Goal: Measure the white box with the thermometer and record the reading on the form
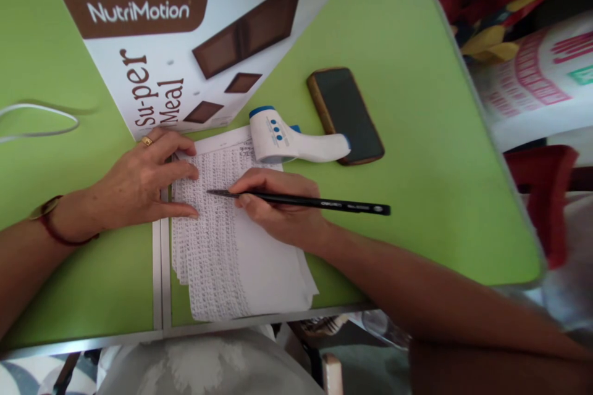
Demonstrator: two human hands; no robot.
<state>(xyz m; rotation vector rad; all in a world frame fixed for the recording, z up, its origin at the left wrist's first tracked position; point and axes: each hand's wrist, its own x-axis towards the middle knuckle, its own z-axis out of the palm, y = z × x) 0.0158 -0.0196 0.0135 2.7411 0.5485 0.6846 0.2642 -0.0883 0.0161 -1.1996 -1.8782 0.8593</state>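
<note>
My right hand (282, 203) is closed around a slim black pen (319, 202), its tip over the written part of a stack of paper sheets (273, 271). Rows of small handwriting cover the left side of the top sheet; its lower right is blank. With fingers spread, my left hand (148, 182) rests at the sheets' left edge, fingertips touching the paper. A white and blue handheld infrared thermometer (296, 142) lies across the top of the paper, its handle reaching toward a dark phone (349, 114) in a brown case.
A large white NutriMotion box (185, 55) stands behind the paper on the green folding table (435, 210). A white cable (41, 108) lies at left. Past the table's right edge are a printed white sack (546, 74) and a red chair (542, 203).
</note>
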